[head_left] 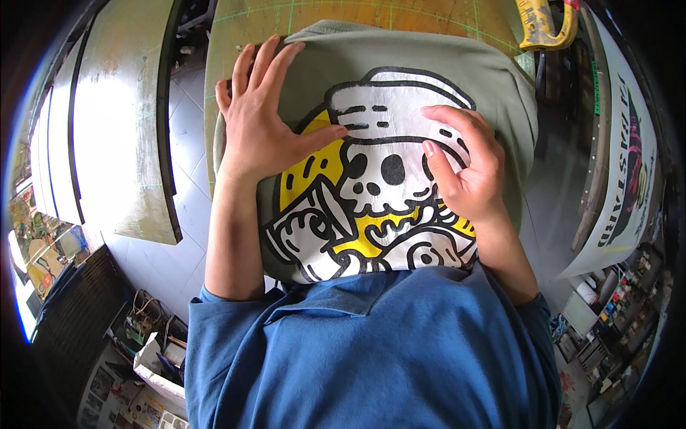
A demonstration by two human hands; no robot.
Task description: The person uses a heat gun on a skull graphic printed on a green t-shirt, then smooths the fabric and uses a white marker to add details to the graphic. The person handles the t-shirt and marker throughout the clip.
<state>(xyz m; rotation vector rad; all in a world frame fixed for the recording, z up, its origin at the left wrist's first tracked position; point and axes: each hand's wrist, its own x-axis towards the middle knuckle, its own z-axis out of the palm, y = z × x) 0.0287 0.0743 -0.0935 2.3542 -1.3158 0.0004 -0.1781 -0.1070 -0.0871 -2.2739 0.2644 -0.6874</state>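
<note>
An olive-green T-shirt [500, 79] is spread over a wooden board [400, 14] in front of me. Its large print [393, 171] is a cartoon skull in a white cap, drawn in black, white and yellow. My left hand [264, 114] lies on the shirt's upper left part with fingers spread, the fingertips near the shirt's edge and the thumb reaching onto the print. Over the right side of the print rests my right hand [468, 168], loosely bent, thumb and forefinger apart. Neither hand holds anything. The shirt's near end meets my blue top.
More long boards [121, 107] stand along the left. A yellow-handled tool [547, 25] lies at the far right. Beyond the right gap is another board with a printed white sheet [625, 143]. A white box [161, 372] sits low left, and cluttered shelves [607, 322] low right.
</note>
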